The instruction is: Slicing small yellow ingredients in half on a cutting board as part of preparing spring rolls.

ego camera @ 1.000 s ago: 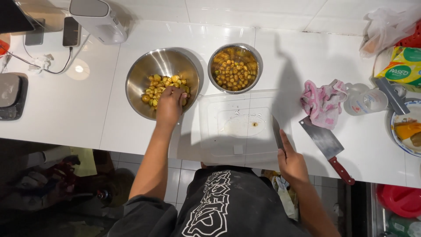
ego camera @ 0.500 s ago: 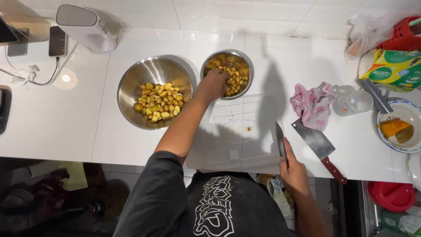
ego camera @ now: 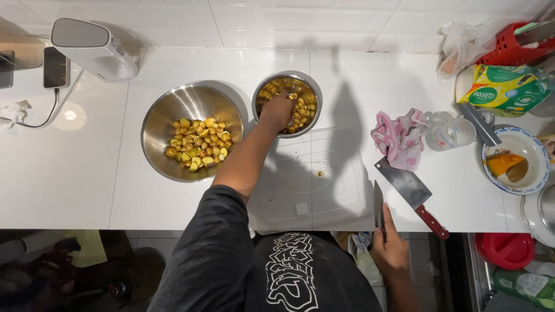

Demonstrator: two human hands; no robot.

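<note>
My left hand [ego camera: 278,110] reaches into the smaller steel bowl [ego camera: 263,86] of small yellow-brown potatoes, its fingers closed among them; whether it grips one I cannot tell. Left of it stands a larger steel bowl [ego camera: 167,110] with cut yellow potato pieces [ego camera: 198,144] in its bottom. My right hand [ego camera: 391,249] sits at the counter's front edge, shut on a small knife [ego camera: 378,203] whose blade points away from me. Between the hands lies a white cutting board [ego camera: 324,190].
A cleaver with a red handle [ego camera: 411,195] lies right of the board, beside a pink cloth [ego camera: 400,137]. Farther right are a clear measuring cup [ego camera: 450,132], a blue-rimmed dish [ego camera: 537,167], a green packet [ego camera: 504,88] and a red basket [ego camera: 507,52]. A white appliance [ego camera: 92,47] and a charging phone [ego camera: 56,67] sit far left.
My left hand has gone from the large bowl of cut pieces across to the smaller bowl and now reaches deep into it. My right hand has stayed on the knife at the counter edge.
</note>
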